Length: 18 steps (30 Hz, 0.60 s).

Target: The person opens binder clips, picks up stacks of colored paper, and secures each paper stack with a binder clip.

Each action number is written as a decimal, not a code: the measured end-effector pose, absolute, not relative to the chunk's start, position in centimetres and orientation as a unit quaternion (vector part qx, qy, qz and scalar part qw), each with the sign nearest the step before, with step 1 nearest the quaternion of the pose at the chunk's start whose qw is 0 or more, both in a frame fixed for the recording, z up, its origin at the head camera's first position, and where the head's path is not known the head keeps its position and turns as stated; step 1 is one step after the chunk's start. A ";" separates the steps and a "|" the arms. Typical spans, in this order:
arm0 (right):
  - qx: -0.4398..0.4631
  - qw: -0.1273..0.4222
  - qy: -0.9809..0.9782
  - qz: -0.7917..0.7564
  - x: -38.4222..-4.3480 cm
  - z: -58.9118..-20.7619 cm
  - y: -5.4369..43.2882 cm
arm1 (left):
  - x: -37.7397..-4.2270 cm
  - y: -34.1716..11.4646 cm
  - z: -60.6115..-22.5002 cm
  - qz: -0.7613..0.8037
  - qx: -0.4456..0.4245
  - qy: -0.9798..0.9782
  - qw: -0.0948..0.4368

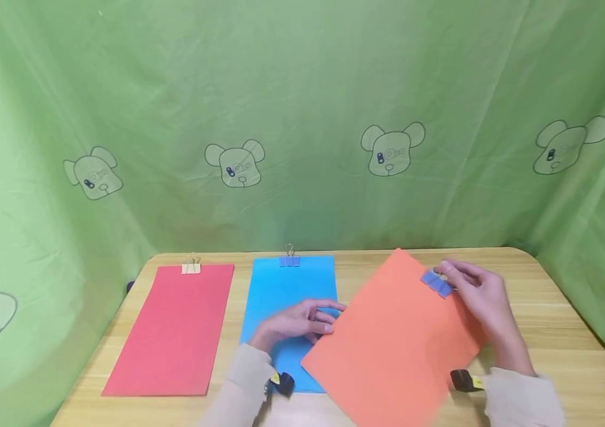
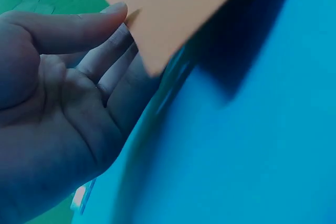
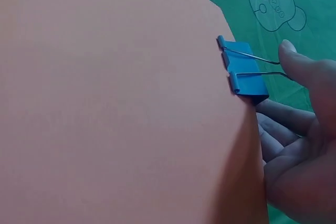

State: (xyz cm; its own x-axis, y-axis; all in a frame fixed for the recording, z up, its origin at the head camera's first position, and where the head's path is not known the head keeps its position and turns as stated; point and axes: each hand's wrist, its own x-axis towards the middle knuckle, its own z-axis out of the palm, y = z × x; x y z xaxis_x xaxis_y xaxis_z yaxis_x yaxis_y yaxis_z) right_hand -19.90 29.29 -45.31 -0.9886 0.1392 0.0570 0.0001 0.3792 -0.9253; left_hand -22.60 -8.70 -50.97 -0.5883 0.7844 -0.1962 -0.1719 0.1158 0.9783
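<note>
An orange sheet of paper (image 1: 388, 338) is held at a slant over the right part of the table, overlapping the blue sheet in the head view. On its upper right edge sits a blue binder clip (image 1: 437, 283), its wire handles pointing outward. My right hand (image 1: 486, 299) pinches those handles, the thumb on the near one and the other fingers behind the paper (image 3: 286, 140). At the sheet's left edge, my left hand (image 1: 302, 320) holds the paper near a corner, thumb in front and fingers behind, as the left wrist view shows (image 2: 68, 72).
A blue sheet (image 1: 265, 290) lies mid-table, with a blue binder clip (image 1: 289, 261) on its far edge. Further left lies a red sheet (image 1: 174, 332) with a pale binder clip (image 1: 191, 268). Green curtain (image 1: 302, 89) hangs around the wooden table (image 1: 564, 338).
</note>
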 end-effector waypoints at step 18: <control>-0.023 0.055 -0.893 0.446 -19.7 -45.5 30.0 | -20.9 -5.1 -51.5 0.640 0.225 0.624 0.388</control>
